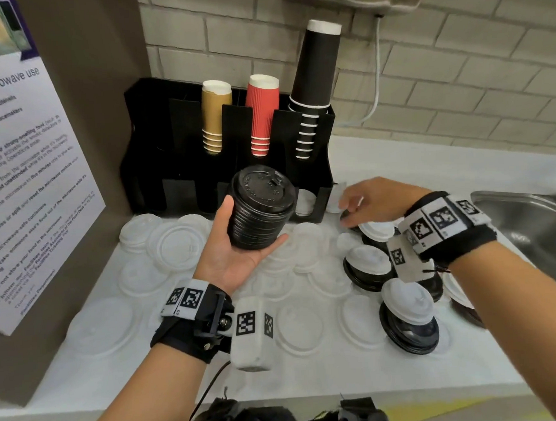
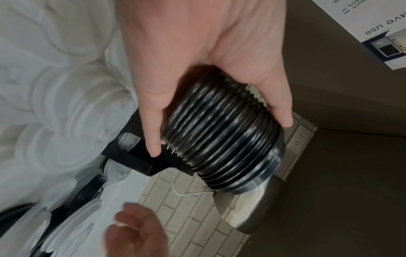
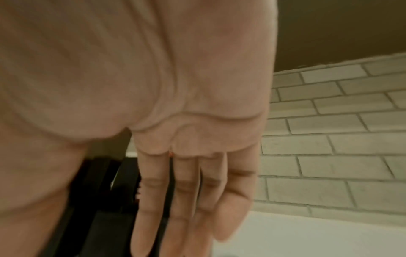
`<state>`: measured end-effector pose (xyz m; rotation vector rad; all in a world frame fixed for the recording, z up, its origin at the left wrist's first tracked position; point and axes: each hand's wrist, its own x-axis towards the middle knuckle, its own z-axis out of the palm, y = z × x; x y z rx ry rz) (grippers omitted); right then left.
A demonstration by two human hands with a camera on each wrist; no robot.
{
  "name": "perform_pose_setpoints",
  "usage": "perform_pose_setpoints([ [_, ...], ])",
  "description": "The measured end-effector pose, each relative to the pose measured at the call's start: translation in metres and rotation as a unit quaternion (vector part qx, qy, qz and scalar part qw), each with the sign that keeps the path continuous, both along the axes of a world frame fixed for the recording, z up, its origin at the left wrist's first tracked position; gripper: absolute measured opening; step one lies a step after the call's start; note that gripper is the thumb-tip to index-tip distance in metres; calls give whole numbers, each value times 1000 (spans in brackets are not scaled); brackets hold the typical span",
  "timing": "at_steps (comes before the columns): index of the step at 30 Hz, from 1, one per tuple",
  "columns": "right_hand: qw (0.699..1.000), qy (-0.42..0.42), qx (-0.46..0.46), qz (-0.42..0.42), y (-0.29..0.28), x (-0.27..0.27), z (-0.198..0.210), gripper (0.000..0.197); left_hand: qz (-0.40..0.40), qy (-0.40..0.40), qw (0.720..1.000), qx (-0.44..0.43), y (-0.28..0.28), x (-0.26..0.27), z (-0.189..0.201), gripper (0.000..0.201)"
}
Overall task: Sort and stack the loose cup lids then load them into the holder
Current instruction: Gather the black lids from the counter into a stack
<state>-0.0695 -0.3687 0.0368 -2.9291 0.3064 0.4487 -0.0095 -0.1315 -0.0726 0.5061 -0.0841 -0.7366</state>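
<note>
My left hand (image 1: 256, 219) is raised palm-up in front of the black holder (image 1: 157, 145), thumb and fingers curled round a tall stack of black lids (image 1: 260, 208). The left wrist view shows that ribbed stack (image 2: 222, 139) close up. My right hand (image 1: 360, 206) reaches left beside the holder's right end with nothing in it. Its fingers (image 3: 186, 200) are straight, just above a black lid (image 1: 348, 221) on the counter. Whether they touch it I cannot tell. Several clear and white lids (image 1: 175, 248) lie loose over the counter.
Gold (image 1: 215, 117), red (image 1: 262, 114) and black cup stacks (image 1: 315, 79) stand in the holder, with white lids (image 1: 303, 202) in its front right slot. Black lids topped with white ones (image 1: 408, 316) sit under my right wrist. A steel sink (image 1: 528, 216) is right, a poster (image 1: 27, 175) left.
</note>
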Motion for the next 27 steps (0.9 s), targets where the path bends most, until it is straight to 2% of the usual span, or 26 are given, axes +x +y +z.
perform_pose_setpoints([
  [2,992,92,-86,9,-4,-4,-12,46,-5,-1,1000,0,-2,-1,-1,90],
  [4,985,131,-115,13,-6,-6,-25,55,-16,-1,1000,5,-5,-3,-1,83],
  [7,986,137,-97,12,-7,-8,-42,65,-47,-2,999,19,-11,-7,-1,71],
  [10,978,195,-75,-6,-8,-7,-52,85,-69,-9,997,23,-16,-11,-3,68],
  [12,972,222,-77,-9,-9,-4,-56,91,-73,-6,997,22,-17,-12,-4,67],
  [18,977,203,-70,-7,-15,2,-62,79,-63,3,998,26,-16,-6,-3,70],
  [23,997,54,-53,21,-17,10,-51,88,-53,2,998,33,-16,-4,-3,70],
  [25,997,2,-70,20,-13,8,-46,83,-50,2,998,33,-16,-3,-3,70],
  [27,993,38,-107,16,-9,6,-42,77,-48,4,998,31,-16,-2,-3,68],
])
